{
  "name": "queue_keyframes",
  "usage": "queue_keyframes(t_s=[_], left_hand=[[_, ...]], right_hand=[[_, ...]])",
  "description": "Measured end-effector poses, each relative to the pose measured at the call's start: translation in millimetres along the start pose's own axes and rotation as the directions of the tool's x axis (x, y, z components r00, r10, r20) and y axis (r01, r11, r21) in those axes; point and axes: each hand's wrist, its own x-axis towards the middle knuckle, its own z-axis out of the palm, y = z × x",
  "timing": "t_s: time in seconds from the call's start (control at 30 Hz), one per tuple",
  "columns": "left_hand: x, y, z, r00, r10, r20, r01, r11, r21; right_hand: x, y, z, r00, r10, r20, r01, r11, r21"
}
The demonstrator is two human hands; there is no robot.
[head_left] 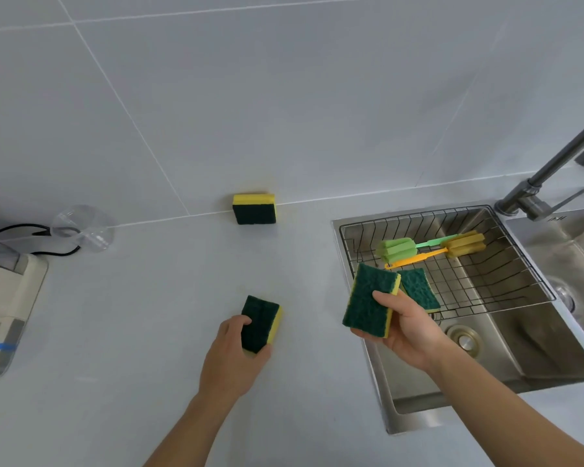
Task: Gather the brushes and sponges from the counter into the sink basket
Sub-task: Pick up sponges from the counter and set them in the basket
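My right hand (407, 326) holds a green-and-yellow sponge (368, 299) upright over the left rim of the sink, beside the wire basket (506, 264). In the basket lie another green sponge (420, 288), a green sponge brush (397, 249) and a yellow sponge brush (464, 244). My left hand (231, 355) grips a second green-and-yellow sponge (260, 323) on the counter, its fingers wrapped round its near end. A third sponge (254, 208) stands on its edge against the back wall.
A steel faucet (550, 170) rises at the sink's back right. The sink drain (464, 340) lies below the basket. A white appliance (4, 298) with a black cable (31, 230) and a clear plastic cup (83, 227) lying on its side occupy the left counter.
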Motion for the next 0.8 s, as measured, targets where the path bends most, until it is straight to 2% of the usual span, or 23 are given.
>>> queue_keyframes(t_s=[0.33,0.63,0.8], left_hand=[[-4.2,70.7,23.1,1.0,0.0,0.006,0.001,0.983,-0.182],[0.1,135.6,63.4,1.0,-0.006,0.003,0.006,0.98,-0.2],[5.4,167.8,91.9,0.998,-0.009,0.067,0.024,0.975,-0.22]], right_hand=[[-4.7,-38.2,-64.6,0.997,-0.068,-0.04,0.068,0.998,-0.012],[8.3,-84.3,-130.5,0.992,-0.087,-0.092,0.077,0.992,-0.101],[18.0,-102.0,-157.0,0.993,-0.075,-0.096,0.059,0.985,-0.162]])
